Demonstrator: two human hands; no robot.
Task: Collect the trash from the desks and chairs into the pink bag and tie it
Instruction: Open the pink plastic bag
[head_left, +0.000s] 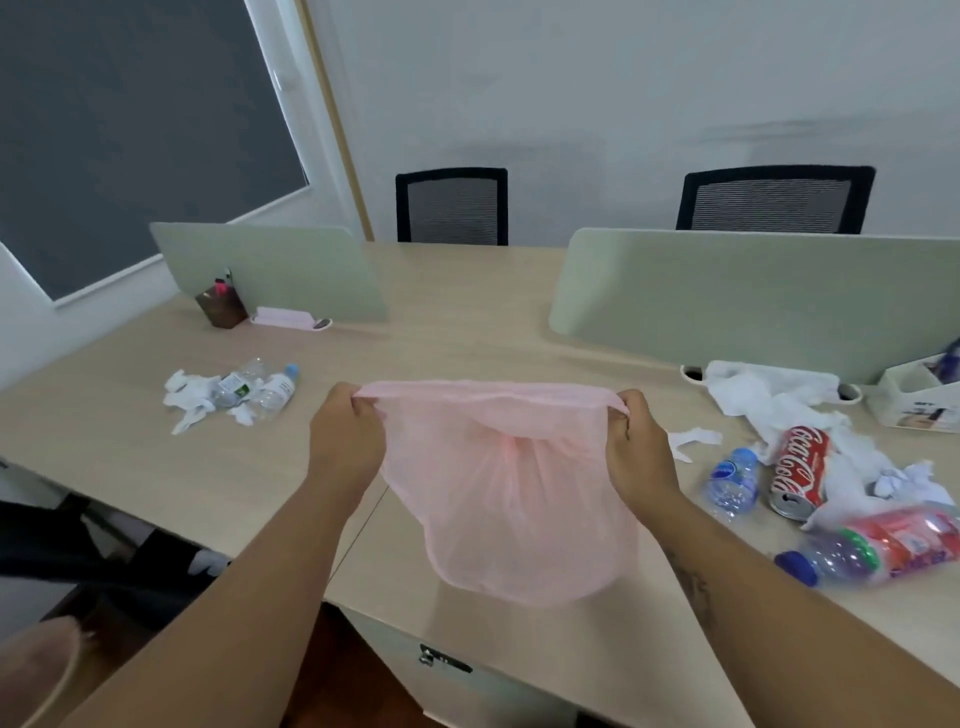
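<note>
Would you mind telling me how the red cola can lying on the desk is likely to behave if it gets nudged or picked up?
The can lies on its side, so it would probably roll if nudged. Its open top faces the desk edge; likely emptied and light. The tissues beside it may stop it.

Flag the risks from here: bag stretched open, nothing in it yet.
1. Both the left hand and right hand pinch the pink bag rim; freeing one to grab trash may let the mouth collapse.
2. The Coca-Cola can lies on its side; leftover liquid could spill.
3. The film looks thin; it might tear.
</note>
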